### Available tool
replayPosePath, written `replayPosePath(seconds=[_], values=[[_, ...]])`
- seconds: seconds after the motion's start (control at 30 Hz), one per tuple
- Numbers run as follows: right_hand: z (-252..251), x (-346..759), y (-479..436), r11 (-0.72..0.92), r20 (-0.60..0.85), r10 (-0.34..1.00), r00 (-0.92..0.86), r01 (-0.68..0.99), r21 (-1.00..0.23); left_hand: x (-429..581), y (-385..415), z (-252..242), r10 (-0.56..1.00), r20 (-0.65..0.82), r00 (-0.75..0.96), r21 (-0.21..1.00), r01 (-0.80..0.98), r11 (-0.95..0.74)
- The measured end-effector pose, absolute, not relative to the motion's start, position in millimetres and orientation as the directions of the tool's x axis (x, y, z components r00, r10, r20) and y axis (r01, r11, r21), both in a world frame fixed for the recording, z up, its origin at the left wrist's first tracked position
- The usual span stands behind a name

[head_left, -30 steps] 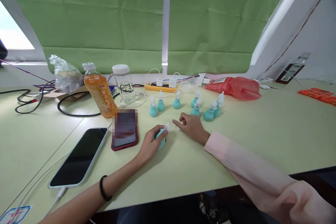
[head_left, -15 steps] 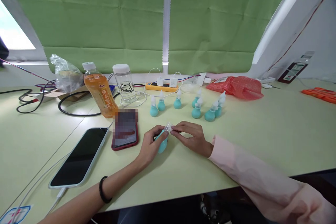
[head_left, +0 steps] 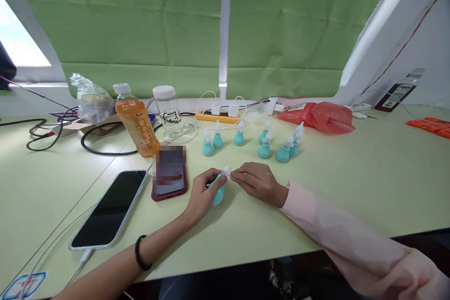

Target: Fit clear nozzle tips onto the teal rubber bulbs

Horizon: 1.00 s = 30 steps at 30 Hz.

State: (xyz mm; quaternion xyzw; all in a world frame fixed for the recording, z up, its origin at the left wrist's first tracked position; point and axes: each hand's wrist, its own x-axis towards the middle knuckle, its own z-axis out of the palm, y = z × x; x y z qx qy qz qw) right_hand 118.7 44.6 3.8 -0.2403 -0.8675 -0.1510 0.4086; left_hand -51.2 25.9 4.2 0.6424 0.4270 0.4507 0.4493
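Observation:
My left hand [head_left: 204,192] is closed around a teal bulb nasal aspirator [head_left: 218,195] with a clear top, tilted just above the front of the table. At that clear top, the fingertips of my right hand [head_left: 260,183] pinch a small translucent tip [head_left: 229,173], partly hidden by the fingers. The two hands almost meet there. Beyond them several more teal aspirators stand upright with pale tips, among them one on the left [head_left: 207,148], one in the middle [head_left: 239,138] and one on the right [head_left: 282,153].
Left of my hands lie a red-cased phone [head_left: 169,195] and a larger charging phone [head_left: 108,211]. Behind them stand an orange drink bottle [head_left: 138,124] and a clear cup [head_left: 169,115]. A yellow power strip [head_left: 211,116] and a red bubble-wrap bag [head_left: 325,117] lie at the back.
My right hand's fingers have closed together a little more at the tip of the aspirator. The left hand keeps its hold. The whole view has shifted slightly.

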Motion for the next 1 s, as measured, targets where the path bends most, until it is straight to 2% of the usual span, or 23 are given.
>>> replayPosePath(seconds=[0.07, 0.17, 0.33, 0.43, 0.5, 0.6, 0.67, 0.77, 1.0], values=[[7, 120, 43, 0.826, 0.739, 0.284, -0.611, 0.548, 0.136, -51, 26, 4, 0.958, 0.19, 0.217, 0.96, 0.165, -0.228], [9, 121, 43, 0.825, 0.693, 0.282, -0.664, 0.536, 0.179, -50, 26, 6, 0.959, 0.194, 0.207, 0.946, 0.22, -0.238], [6, 121, 47, 0.849, 0.652, 0.295, -0.698, 0.505, 0.157, -51, 26, 9, 0.954, 0.21, 0.216, 0.928, 0.265, -0.264], [4, 119, 48, 0.843, 0.674, 0.407, -0.617, 0.538, -0.017, -50, 27, 9, 0.958, 0.193, 0.21, 0.943, 0.23, -0.241], [3, 116, 46, 0.816, 0.666, 0.533, -0.522, 0.525, -0.242, -50, 29, 8, 0.966, 0.166, 0.199, 0.959, 0.196, -0.205], [5, 114, 44, 0.679, 0.533, 0.73, -0.427, 0.375, -0.631, -49, 31, 7, 0.973, 0.134, 0.188, 0.974, 0.154, -0.164], [8, 113, 43, 0.553, 0.429, 0.805, -0.41, 0.253, -0.794, -49, 31, 8, 0.973, 0.132, 0.187, 0.979, 0.131, -0.158], [12, 113, 44, 0.433, 0.348, 0.837, -0.421, 0.122, -0.893, -49, 29, 9, 0.975, 0.135, 0.177, 0.984, 0.089, -0.152], [19, 117, 51, 0.281, 0.258, 0.832, -0.491, -0.028, -0.959, -50, 29, 10, 0.988, 0.076, 0.136, 0.997, 0.021, -0.08]])
